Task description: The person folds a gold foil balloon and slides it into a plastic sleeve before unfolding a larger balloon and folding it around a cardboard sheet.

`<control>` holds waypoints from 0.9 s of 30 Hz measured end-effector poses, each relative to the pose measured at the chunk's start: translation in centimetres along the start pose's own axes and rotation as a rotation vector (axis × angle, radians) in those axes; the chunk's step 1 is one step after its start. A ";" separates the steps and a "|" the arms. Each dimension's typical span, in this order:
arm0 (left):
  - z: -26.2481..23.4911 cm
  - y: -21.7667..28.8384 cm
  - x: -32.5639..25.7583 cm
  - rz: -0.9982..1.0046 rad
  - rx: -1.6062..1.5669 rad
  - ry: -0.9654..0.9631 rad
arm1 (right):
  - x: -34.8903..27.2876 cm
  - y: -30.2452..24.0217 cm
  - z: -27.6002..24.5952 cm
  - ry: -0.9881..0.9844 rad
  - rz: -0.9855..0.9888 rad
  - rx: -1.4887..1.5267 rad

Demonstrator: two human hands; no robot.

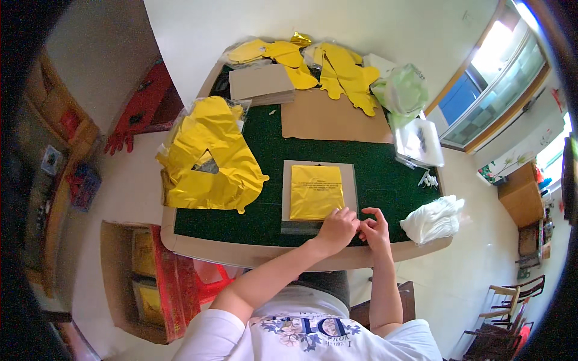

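Note:
On the dark green tabletop in front of me lies a folded square of gold foil [315, 195], with small dark print on it. Beneath it is a beige card [288, 207], and a clear plastic sleeve [354, 186] shows around the card's edges. My left hand [338, 230] is closed with curled fingers by the square's lower right corner. Just right of it, my right hand [374, 231] bends its index finger and brings its fingertips against the left ones. Whatever is pinched between them is too small to make out.
A flat, A-shaped gold foil balloon [211, 162] covers the table's left side. More gold foil pieces [346, 72], a card stack [260, 83] and a brown cardboard sheet [337, 120] lie farther back. Clear sleeves [418, 143], a green bag [402, 90] and a white bundle [432, 220] line the right.

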State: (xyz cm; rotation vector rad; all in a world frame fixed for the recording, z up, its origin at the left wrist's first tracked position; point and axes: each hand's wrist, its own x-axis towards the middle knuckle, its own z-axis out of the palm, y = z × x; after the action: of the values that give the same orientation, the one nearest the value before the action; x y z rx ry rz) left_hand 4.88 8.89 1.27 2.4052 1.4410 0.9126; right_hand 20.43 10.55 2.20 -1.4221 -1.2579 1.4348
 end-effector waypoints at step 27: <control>0.6 -0.6 -0.3 0.066 0.017 0.039 | 0.1 0.4 0.0 0.004 0.003 0.009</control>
State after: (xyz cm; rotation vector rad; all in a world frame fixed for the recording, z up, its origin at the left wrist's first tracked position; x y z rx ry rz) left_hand 4.68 9.01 0.41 2.4739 1.3964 0.9708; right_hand 20.48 10.59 1.75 -1.4204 -1.2461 1.4376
